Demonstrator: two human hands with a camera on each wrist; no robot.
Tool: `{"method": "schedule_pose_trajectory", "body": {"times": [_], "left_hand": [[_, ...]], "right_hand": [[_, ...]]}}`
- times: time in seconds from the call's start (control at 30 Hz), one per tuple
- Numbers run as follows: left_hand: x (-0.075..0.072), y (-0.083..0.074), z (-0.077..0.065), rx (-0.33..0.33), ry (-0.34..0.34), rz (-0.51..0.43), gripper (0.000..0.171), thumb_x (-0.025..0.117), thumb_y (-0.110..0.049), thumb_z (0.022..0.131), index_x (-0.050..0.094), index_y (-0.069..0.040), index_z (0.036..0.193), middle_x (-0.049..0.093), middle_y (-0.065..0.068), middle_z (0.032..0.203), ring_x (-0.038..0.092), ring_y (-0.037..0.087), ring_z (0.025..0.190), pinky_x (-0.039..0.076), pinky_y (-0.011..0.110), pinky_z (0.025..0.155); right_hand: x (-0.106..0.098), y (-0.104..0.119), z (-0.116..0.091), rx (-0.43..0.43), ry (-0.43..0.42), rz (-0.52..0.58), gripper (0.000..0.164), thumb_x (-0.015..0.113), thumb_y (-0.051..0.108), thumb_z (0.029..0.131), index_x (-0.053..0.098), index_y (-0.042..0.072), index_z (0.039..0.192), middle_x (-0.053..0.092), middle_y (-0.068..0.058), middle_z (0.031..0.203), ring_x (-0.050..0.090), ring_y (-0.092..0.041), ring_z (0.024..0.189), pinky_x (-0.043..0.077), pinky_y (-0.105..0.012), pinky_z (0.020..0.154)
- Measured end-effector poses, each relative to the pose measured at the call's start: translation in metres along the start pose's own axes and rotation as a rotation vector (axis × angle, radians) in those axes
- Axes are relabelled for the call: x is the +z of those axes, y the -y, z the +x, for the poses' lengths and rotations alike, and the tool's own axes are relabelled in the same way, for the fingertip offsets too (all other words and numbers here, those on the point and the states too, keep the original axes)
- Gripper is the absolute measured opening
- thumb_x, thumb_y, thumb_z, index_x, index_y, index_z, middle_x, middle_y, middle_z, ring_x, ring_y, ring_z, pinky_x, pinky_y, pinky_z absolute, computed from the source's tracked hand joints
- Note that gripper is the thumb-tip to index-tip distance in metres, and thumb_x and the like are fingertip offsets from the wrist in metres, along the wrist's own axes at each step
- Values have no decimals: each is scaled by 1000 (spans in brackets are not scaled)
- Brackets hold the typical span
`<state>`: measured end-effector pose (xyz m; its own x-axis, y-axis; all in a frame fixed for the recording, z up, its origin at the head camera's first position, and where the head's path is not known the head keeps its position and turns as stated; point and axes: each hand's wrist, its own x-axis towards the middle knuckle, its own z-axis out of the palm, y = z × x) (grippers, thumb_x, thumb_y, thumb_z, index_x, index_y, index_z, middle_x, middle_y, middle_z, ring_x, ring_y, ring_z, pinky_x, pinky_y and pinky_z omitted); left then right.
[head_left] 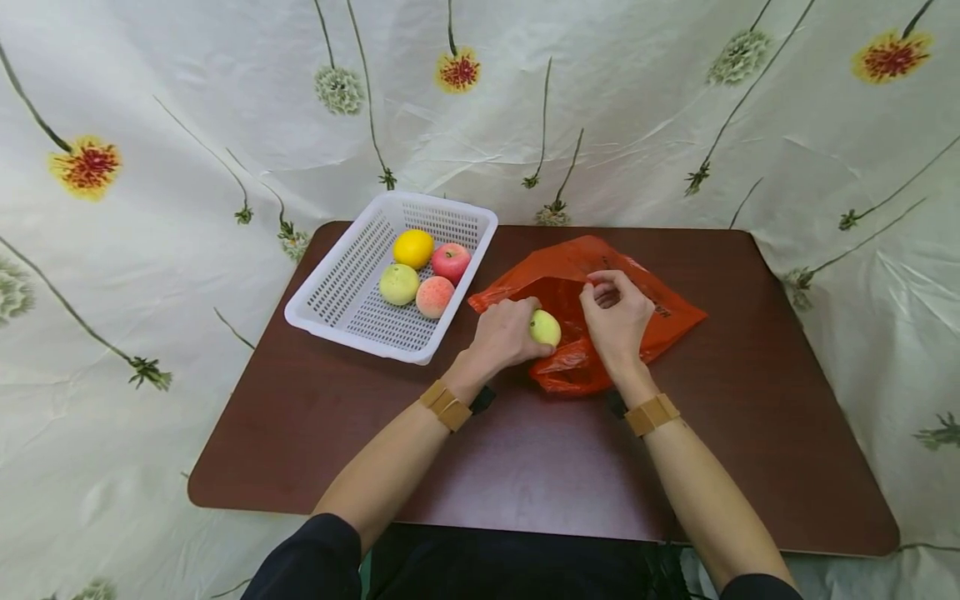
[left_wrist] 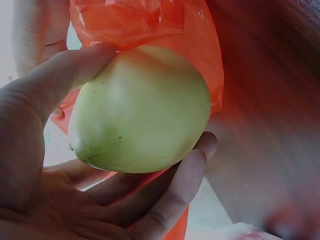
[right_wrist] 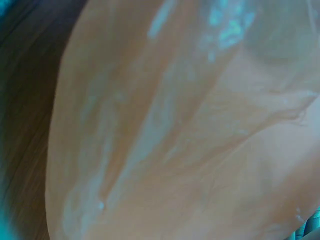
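My left hand (head_left: 512,333) grips a pale green fruit (head_left: 545,328) at the left side of the mouth of an orange-red plastic bag (head_left: 570,257). In the left wrist view the fruit (left_wrist: 142,110) is smooth and rounded with small dark specks, the thumb on one side and fingers curled on the other. My right hand (head_left: 621,321) pinches the upper edge of the bag between thumb and fingers, and the mouth gapes toward me. Crinkled plastic of the bag (right_wrist: 150,130) fills most of the right wrist view, where the right hand's fingers are hidden.
To the left stands a white perforated plastic basket (head_left: 322,317). It holds a yellow fruit (head_left: 413,248), a red apple (head_left: 451,262), a peach (head_left: 434,297) and another pale green fruit (head_left: 399,284). Everything lies on a dark brown table (head_left: 540,483) before a flower-printed cloth.
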<state>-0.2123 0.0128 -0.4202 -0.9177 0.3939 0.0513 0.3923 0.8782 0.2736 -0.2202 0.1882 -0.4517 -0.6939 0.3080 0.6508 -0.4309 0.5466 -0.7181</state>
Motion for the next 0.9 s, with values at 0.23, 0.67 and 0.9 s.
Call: {"method": "schedule_pose_trajectory", "body": {"times": [0.23, 0.67, 0.9], "left_hand": [[3, 0, 4, 2, -9, -22, 54, 74, -51, 66, 60, -16, 105, 56, 0, 79, 53, 20, 67, 44, 32, 56], [12, -1, 10, -3, -33, -49, 55, 74, -50, 67, 60, -14, 106, 59, 2, 81, 54, 22, 67, 44, 33, 56], [17, -1, 14, -16, -35, -36, 52, 73, -50, 67, 60, -16, 103, 57, 1, 78, 54, 20, 66, 44, 32, 55]], "right_hand": [[1, 0, -3, -9, 12, 25, 9, 67, 12, 81, 69, 10, 89, 59, 5, 64, 56, -8, 56, 47, -23, 53], [4, 1, -7, -5, 43, 15, 9, 67, 14, 82, 69, 12, 91, 59, 8, 65, 54, -5, 55, 47, -22, 53], [4, 5, -9, -7, 44, 31, 10, 67, 14, 81, 69, 11, 91, 59, 7, 65, 54, -6, 54, 47, -23, 53]]}}
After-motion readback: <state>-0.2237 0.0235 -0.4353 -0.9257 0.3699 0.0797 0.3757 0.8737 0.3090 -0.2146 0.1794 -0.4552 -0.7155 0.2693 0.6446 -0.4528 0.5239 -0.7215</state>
